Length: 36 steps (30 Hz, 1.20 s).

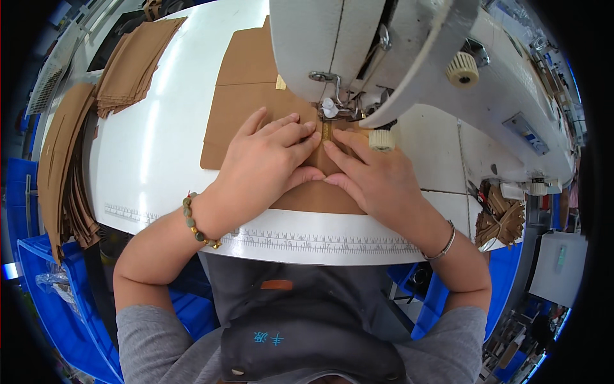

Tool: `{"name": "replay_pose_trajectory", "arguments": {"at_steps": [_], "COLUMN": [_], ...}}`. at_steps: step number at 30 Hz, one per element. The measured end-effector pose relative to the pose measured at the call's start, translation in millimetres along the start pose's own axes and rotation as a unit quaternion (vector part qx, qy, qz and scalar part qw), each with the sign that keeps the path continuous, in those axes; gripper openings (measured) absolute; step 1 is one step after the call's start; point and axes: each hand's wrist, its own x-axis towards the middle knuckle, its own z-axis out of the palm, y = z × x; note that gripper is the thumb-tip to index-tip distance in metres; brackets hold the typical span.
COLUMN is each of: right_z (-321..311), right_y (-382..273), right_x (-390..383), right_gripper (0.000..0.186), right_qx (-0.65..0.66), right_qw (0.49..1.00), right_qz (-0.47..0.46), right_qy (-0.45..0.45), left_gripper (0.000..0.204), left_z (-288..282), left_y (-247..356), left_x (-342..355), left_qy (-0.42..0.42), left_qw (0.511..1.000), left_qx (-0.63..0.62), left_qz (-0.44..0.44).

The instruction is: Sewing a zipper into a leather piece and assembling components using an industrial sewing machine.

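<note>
A brown flat panel (240,118), leather or fabric, lies under the sewing machine's presser foot (329,114). A narrow gold strip that looks like zipper teeth (327,132) runs along it toward the needle. My left hand (265,157) rests on the panel left of the strip, fingers stretched out and fingertips close beside it. On the other side, my right hand (374,169) presses the panel with its fingers extended. Both thumbs point inward and their tips nearly meet below the strip. The presser foot hides the stitching point.
The white sewing machine (511,109) arches over the right side. A stack of brown pieces (137,61) lies at the far left, and more brown pieces (61,153) hang over the left edge. A tied brown bundle (501,217) sits at the right. Blue bins (64,301) stand below the table.
</note>
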Motion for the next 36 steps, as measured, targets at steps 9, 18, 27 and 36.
{"name": "replay_pose_trajectory", "arguments": {"at_steps": [9,18,27,36], "right_z": [2.3,2.8,-10.9,2.4], "right_y": [0.6,11.7,25.7,10.4], "right_x": [-3.0,1.5,1.8,-2.5], "right_gripper": [0.054,0.046,0.023,0.049], "right_qx": [-0.006,0.011,0.531,0.007], "right_qw": [1.0,0.999,0.821,1.0], "right_qz": [-0.004,-0.018,0.189,0.017], "right_qy": [-0.008,0.024,0.086,-0.017], "left_gripper": [0.058,0.057,0.053,0.052], "left_z": [-1.3,0.9,1.2,2.1], "left_y": [-1.7,-5.8,2.4,1.6], "left_x": [0.8,6.7,0.8,1.3], "left_qy": [-0.011,0.012,0.003,0.0], "left_qw": [1.0,1.0,1.0,1.0], "left_qx": [-0.019,-0.012,0.007,0.009], "left_qz": [0.001,0.001,0.002,0.0]}}
